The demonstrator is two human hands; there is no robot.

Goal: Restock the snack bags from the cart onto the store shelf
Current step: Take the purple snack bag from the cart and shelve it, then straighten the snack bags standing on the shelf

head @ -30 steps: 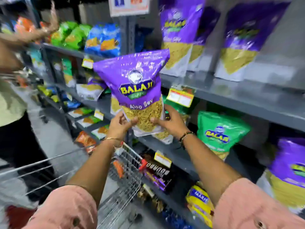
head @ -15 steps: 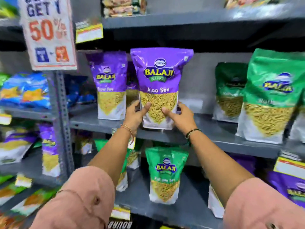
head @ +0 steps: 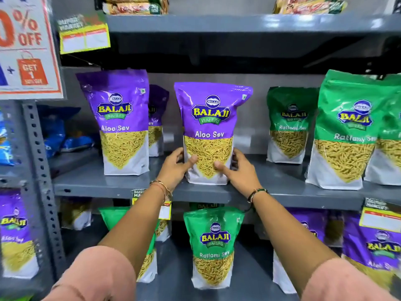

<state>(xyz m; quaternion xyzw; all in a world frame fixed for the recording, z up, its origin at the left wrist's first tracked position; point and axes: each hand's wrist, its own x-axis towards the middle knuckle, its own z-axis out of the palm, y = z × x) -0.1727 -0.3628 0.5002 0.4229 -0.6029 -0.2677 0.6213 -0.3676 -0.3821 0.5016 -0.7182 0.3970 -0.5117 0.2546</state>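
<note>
- Purple Aloo Sev bag (head: 209,131) stands upright, label outward, at the grey shelf's (head: 97,183) front edge.
- Left hand (head: 175,168) and right hand (head: 240,170) clasp its base.
- Two more purple bags stand left, three green right.

Grey metal shelving (head: 104,185) on a perforated upright (head: 41,170), discount sign (head: 26,46) at upper left.
</note>
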